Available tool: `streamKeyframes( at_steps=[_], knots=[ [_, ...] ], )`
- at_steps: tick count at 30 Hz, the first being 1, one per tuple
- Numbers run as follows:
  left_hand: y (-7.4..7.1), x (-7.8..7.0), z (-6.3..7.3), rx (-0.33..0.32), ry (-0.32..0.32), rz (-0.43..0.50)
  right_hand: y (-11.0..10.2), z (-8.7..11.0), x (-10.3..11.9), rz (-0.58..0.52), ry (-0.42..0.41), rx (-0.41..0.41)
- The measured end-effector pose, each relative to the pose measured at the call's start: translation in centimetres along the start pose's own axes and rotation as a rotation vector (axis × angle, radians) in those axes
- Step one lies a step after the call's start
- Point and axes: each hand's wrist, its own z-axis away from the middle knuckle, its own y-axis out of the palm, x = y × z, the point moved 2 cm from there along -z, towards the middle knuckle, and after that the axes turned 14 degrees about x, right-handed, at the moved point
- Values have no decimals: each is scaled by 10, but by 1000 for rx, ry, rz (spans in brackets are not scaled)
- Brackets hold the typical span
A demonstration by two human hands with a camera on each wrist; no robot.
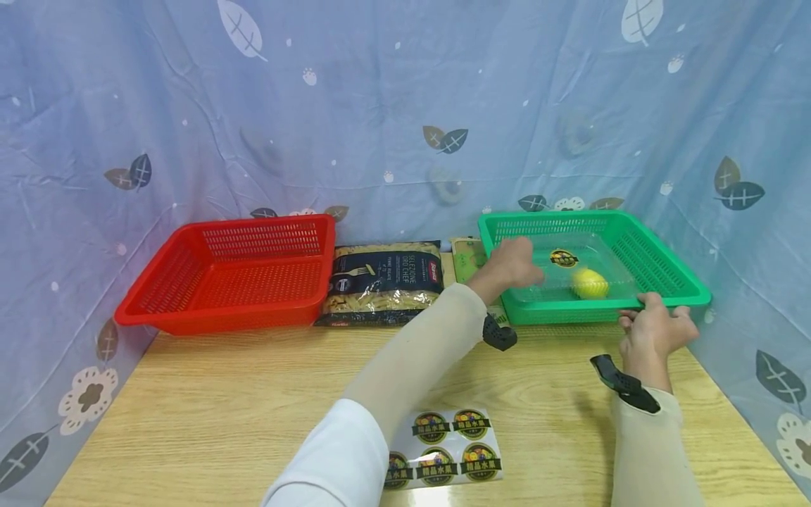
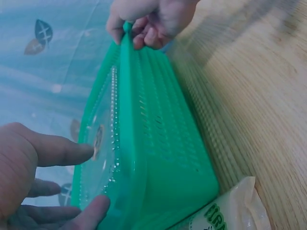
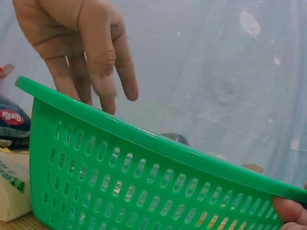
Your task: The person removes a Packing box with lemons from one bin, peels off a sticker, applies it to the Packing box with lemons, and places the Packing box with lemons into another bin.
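At the right of the head view stands a green plastic basket (image 1: 674,267). Inside it lies a clear plastic box (image 1: 602,246) with a round black-and-gold sticker (image 1: 564,258) and a yellow, lemon-like fruit (image 1: 591,284) showing through. My right hand (image 1: 659,331) pinches the basket's front rim near its right corner, thumb and fingertips around the edge. Over the basket's left side hovers my left hand (image 1: 510,264). In the left wrist view its fingers (image 2: 72,152) are spread beside the clear box, holding nothing; whether they touch it, I cannot tell.
A red basket (image 1: 222,320) stands at the left. Between the baskets lie a bag of pasta (image 1: 386,282) and a green-and-cream packet (image 1: 467,260), partly hidden by my left arm. A sheet of round stickers (image 1: 443,447) is at the table's front. Patterned curtains hang behind and beside.
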Motion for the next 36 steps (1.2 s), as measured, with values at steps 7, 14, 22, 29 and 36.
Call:
streamKeyframes(
  at_steps=[7, 14, 22, 29, 36],
  knots=[
    [1, -4, 5, -11, 68, 75, -9, -1, 8, -58, -30, -4],
    [-1, 5, 19, -33, 134, 92, -22, 1, 9, -135, -67, -201],
    [-40, 31, 57, -132, 182, -55, 7, 16, 35, -292, -278, -200],
    [-58, 44, 95, -240, 252, -82, 43, 33, 49, -289, -472, -51],
    [-57, 67, 119, -319, 203, -13, 78, 46, 50, -204, -662, 147]
  ],
)
